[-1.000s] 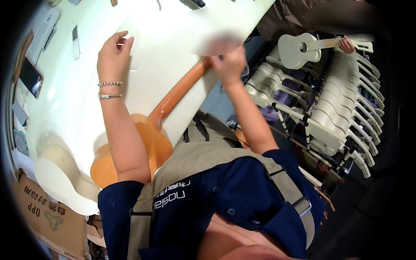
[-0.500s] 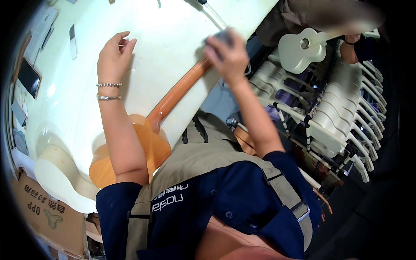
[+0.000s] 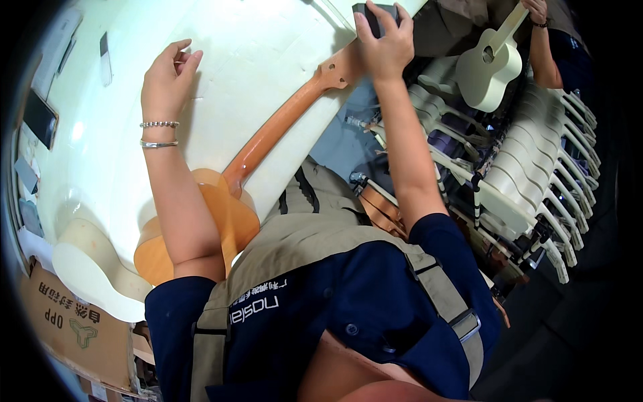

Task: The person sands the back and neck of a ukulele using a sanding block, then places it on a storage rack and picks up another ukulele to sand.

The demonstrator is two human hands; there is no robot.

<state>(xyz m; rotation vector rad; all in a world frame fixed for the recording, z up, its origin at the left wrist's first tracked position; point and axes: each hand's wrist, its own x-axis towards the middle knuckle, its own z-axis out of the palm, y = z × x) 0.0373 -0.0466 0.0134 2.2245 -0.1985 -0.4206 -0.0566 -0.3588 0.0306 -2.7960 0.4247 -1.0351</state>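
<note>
My right hand (image 3: 386, 45) grips a dark grey block (image 3: 370, 20) at the table's top right edge, just above the headstock (image 3: 338, 70) of an orange wooden guitar. The guitar's glossy neck (image 3: 271, 134) runs diagonally down to its back-up body (image 3: 154, 244), partly hidden by my left forearm. My left hand (image 3: 173, 82) is open, fingers loosely bent with nothing in them, hovering over or resting on the white table (image 3: 234, 60); contact is unclear. A white instrument body (image 3: 87, 268) lies at the lower left.
A phone (image 3: 40, 118) and papers line the table's left edge, above a cardboard box (image 3: 74, 325). At right, a rack holds several white instrument bodies (image 3: 522, 161). Another person's arm (image 3: 544, 57) holds a white small guitar (image 3: 485, 77). A pale hose (image 3: 335, 15) crosses the top.
My right hand has moved up and right with the dark block, exposing the headstock. My left hand shifted slightly up-left. The other person's white guitar has tilted more upright.
</note>
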